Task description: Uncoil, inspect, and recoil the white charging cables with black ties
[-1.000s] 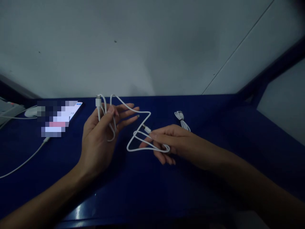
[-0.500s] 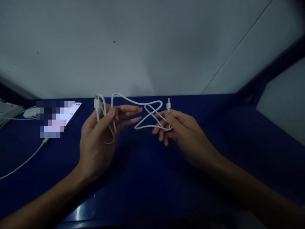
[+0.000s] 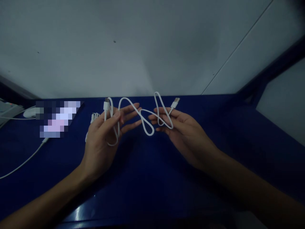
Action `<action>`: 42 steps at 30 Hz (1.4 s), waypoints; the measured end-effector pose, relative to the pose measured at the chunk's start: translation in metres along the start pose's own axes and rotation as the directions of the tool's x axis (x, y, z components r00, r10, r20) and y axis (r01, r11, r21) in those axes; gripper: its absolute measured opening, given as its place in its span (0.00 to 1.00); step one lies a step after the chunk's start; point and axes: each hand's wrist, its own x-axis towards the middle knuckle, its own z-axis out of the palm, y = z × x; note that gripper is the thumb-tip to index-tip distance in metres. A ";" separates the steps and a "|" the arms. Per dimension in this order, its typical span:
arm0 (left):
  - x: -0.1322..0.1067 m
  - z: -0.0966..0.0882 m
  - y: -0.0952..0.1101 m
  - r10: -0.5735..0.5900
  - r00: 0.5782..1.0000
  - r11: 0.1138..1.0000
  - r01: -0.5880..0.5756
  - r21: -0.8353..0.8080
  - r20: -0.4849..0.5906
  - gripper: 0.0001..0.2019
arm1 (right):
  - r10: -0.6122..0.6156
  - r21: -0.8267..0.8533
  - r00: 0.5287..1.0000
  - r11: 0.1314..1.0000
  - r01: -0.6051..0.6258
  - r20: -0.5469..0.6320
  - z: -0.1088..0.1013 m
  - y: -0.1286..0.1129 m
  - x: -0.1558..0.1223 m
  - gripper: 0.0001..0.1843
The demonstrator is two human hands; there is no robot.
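A white USB cable [image 3: 145,123] hangs in loops between both hands above the blue table [image 3: 147,178]. My left hand [image 3: 103,140] pinches it with the thumb just below the large plug [image 3: 106,105], the other fingers stretched out toward the right. My right hand [image 3: 182,130], palm partly up, grips the other end, and the small plug [image 3: 175,102] sticks out above its fingers. The fingertips of the two hands are close together.
A second bundled white cable [image 3: 92,118] lies on the table just behind my left hand. At the far left are a lit phone [image 3: 59,119] with a white lead [image 3: 22,163], a white mouse [image 3: 29,112] and a grey device [image 3: 7,108]. A white wall [image 3: 143,47] stands behind.
My right hand has risen from the table with the small plug end and moved toward my left hand. The cable loops have gathered closer. My left hand has shifted slightly right, uncovering the bundled cable.
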 end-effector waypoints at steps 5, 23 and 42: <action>0.000 -0.002 -0.002 0.025 0.999 1.000 -0.025 -0.002 -0.026 0.10 | 0.083 -0.054 0.996 0.995 -0.082 0.017 0.000 0.001 -0.002 0.10; 0.003 0.000 -0.005 -0.196 0.980 0.980 0.196 0.023 -0.030 0.06 | 0.037 -0.083 0.999 0.996 -0.035 0.013 0.005 -0.003 -0.005 0.17; 0.008 -0.011 -0.004 -0.432 0.902 0.898 0.431 -0.092 0.004 0.17 | 0.091 -0.132 0.988 0.985 -0.107 -0.121 -0.004 -0.011 0.000 0.16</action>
